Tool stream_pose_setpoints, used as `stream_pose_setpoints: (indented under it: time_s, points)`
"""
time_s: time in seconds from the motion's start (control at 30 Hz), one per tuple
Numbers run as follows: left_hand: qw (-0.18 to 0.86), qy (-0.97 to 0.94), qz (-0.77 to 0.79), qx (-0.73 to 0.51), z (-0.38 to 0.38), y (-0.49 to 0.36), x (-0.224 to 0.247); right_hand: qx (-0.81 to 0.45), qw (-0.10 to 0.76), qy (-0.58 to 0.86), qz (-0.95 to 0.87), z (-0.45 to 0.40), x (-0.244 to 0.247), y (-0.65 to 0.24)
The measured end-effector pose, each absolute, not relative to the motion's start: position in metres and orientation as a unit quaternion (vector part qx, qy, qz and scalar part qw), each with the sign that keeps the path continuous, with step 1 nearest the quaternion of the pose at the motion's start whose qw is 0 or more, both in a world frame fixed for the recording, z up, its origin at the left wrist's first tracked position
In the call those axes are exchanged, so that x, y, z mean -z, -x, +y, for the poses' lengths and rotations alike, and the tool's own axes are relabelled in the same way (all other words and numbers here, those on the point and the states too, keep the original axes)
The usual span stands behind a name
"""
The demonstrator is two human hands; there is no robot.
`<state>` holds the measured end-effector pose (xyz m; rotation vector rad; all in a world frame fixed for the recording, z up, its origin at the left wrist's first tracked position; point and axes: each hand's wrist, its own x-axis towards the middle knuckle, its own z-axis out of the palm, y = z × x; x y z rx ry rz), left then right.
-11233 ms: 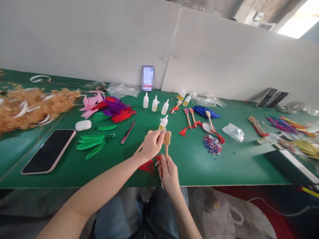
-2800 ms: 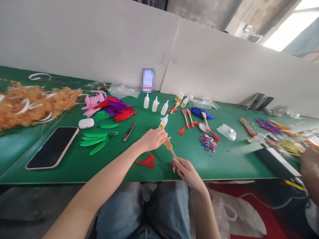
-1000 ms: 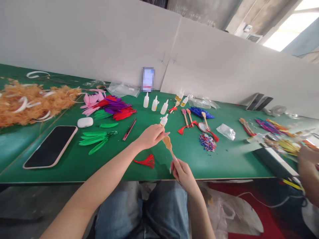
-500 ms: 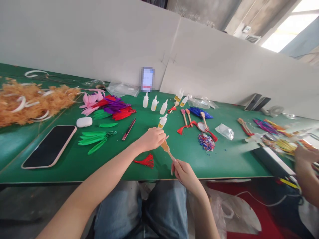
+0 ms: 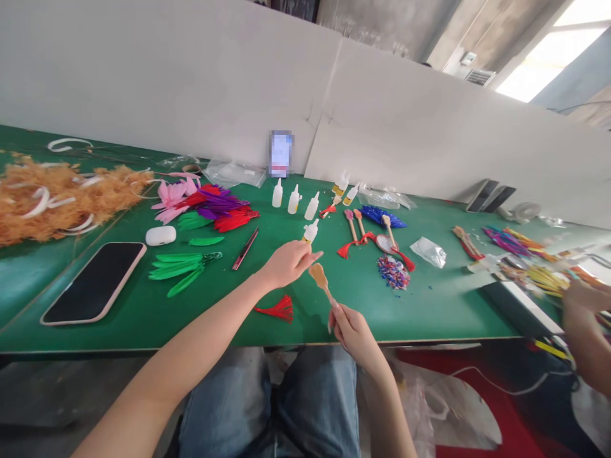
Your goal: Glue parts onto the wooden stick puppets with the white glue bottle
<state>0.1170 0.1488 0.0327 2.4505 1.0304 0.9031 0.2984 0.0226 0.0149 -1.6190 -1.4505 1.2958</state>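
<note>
A small wooden piece with a thin handle and a broad carved head [image 5: 319, 276] is held up over the green table [image 5: 449, 305]. My right hand [image 5: 351, 326] grips it by the handle near the table's front edge. Just up and left of the carved head is my left hand [image 5: 287, 264], its thumb stretched out and apart from the piece, its other fingers curled and partly hidden. Beyond the left hand stands a glue bottle [image 5: 310, 230] with a yellow label, its lower part covered by the hand. A red tassel [image 5: 280, 309] lies below my left forearm's end.
Several white bottles [image 5: 294, 200] stand further back. Green feathers [image 5: 176, 266], tweezers [image 5: 245, 248] and a black phone [image 5: 95, 281] lie left. Tasselled wooden sticks [image 5: 356, 226], colourful bits [image 5: 393, 273] and a clear bag [image 5: 428, 252] lie right. Another person's hand [image 5: 585, 305] is at the far right.
My left hand has come off the carved head and moved slightly up and left, with its thumb now extended. My right hand keeps its hold on the handle.
</note>
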Motion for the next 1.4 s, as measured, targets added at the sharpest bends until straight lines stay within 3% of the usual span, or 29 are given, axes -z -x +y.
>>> stream_pose_setpoints:
  time_s: [0.23,0.47,0.57,0.63,0.7,0.97,1.17,1.4]
  points:
    - [0.079,-0.913,0.322,-0.238,0.151,-0.119,-0.018,-0.464,0.258,0.601,-0.597,0.032,-0.02,-0.298]
    - [0.159,-0.898,0.339,-0.23,0.155,-0.117,-0.014,-0.497,0.249,0.574,-0.601,0.043,-0.024,-0.308]
    - [0.205,-0.876,0.36,-0.247,0.155,-0.118,-0.014,-0.373,0.316,0.633,-0.6,0.071,-0.031,-0.341]
    - [0.22,-0.87,0.365,-0.249,0.155,-0.118,-0.014,-0.183,0.34,0.72,-0.577,0.104,-0.035,-0.373]
    - [0.229,-0.866,0.369,-0.249,0.156,-0.119,-0.013,-0.021,0.226,0.82,-0.525,0.14,-0.039,-0.406]
    - [0.235,-0.857,0.385,-0.25,0.159,-0.115,-0.007,-0.041,0.065,0.873,-0.482,0.219,-0.028,-0.466]
    - [0.225,-0.863,0.388,-0.232,0.16,-0.114,-0.006,-0.04,0.023,0.866,-0.497,0.232,-0.015,-0.48]
    - [0.221,-0.866,0.389,-0.223,0.159,-0.115,-0.007,0.016,0.039,0.882,-0.47,0.232,-0.022,-0.499]
